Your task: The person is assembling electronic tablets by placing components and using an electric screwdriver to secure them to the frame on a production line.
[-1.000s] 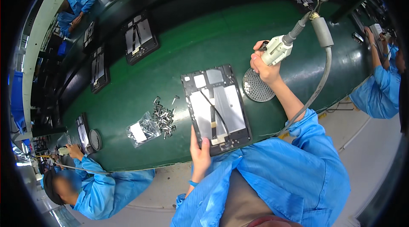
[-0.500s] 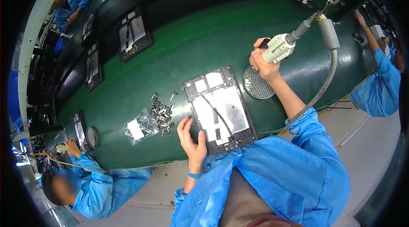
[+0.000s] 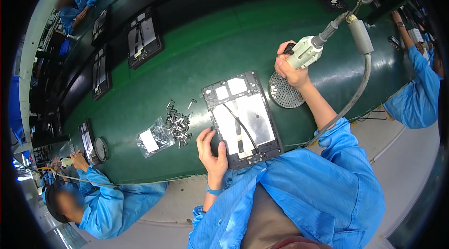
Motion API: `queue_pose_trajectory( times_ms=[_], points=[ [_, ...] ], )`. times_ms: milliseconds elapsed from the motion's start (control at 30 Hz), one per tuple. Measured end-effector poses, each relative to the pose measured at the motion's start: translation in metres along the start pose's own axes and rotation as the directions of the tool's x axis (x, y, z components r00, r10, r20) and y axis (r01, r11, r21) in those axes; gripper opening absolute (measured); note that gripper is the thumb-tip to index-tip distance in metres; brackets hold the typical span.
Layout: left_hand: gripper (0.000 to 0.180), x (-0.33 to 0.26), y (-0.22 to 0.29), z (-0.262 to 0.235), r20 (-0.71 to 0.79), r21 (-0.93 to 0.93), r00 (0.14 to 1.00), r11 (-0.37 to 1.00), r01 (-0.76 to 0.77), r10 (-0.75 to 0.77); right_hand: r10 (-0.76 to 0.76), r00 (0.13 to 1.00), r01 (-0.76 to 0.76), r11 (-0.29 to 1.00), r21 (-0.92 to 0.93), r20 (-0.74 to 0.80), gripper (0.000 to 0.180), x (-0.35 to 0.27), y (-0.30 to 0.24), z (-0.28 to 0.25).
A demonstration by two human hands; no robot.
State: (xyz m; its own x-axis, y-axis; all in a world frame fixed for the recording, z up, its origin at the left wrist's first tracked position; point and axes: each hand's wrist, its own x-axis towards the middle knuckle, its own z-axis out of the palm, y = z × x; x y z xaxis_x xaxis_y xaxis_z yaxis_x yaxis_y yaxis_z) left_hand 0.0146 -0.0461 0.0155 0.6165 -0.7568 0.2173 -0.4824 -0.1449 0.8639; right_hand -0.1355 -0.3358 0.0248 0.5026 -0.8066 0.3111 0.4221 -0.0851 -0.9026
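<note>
A dark-framed tablet [image 3: 255, 119] lies opened in front of me, its silvery inside and a thin black cable facing up. My left hand [image 3: 214, 156] rests at the tablet's lower left edge, thumb and fingers apart, gripping nothing. In my right hand [image 3: 292, 69] is a pale corded electric screwdriver [image 3: 306, 52], its cord end tilted up to the right. The screwdriver's tip is hidden behind my fingers. Below that hand sits a round grey perforated dish [image 3: 286, 94] with small screws on it. Left of the tablet are a pile of small black-and-silver parts [image 3: 178, 125] and a clear plastic bag [image 3: 154, 140].
The screwdriver's thick cord [image 3: 358, 94] loops down past my right forearm from a hanging hook [image 3: 361, 2]. More opened tablets [image 3: 145, 38] lie beyond on the dark strip across the green table [image 3: 220, 43]. Co-workers in blue sit at left [image 3: 112, 207] and right [image 3: 414, 94].
The tablets on the far dark strip have shifted slightly left, and another shows at the top. The tablet before me sits a touch further right. My hands have hardly moved.
</note>
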Motion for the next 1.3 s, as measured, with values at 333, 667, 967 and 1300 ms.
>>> queue_pose_trajectory(
  times_ms=[333, 667, 967, 1300],
  points=[
    [0.034, 0.002, 0.003, 0.0, 0.009, -0.015, 1.0, 1.0, 0.006, -0.006, -0.164, 0.936, 0.085, 0.964, -0.253, -0.31, 0.02, -0.003, 0.006, 0.024],
    [0.033, 0.001, -0.002, -0.003, 0.024, -0.063, 1.0, 0.998, 0.001, 0.0, -0.085, 0.962, 0.048, 0.988, -0.147, -0.261, 0.02, -0.009, 0.006, 0.018],
    [0.03, 0.005, 0.003, -0.007, 0.045, -0.061, 0.999, 0.998, 0.03, -0.027, 0.028, 0.997, -0.025, 0.999, -0.045, 0.073, 0.026, -0.002, 0.008, -0.003],
    [0.013, 0.07, 0.001, -0.03, -0.042, 0.212, 0.995, 0.974, -0.081, 0.092, -0.062, 0.996, 0.052, 0.987, -0.149, -0.063, 0.029, -0.006, 0.002, 0.015]
  ],
)
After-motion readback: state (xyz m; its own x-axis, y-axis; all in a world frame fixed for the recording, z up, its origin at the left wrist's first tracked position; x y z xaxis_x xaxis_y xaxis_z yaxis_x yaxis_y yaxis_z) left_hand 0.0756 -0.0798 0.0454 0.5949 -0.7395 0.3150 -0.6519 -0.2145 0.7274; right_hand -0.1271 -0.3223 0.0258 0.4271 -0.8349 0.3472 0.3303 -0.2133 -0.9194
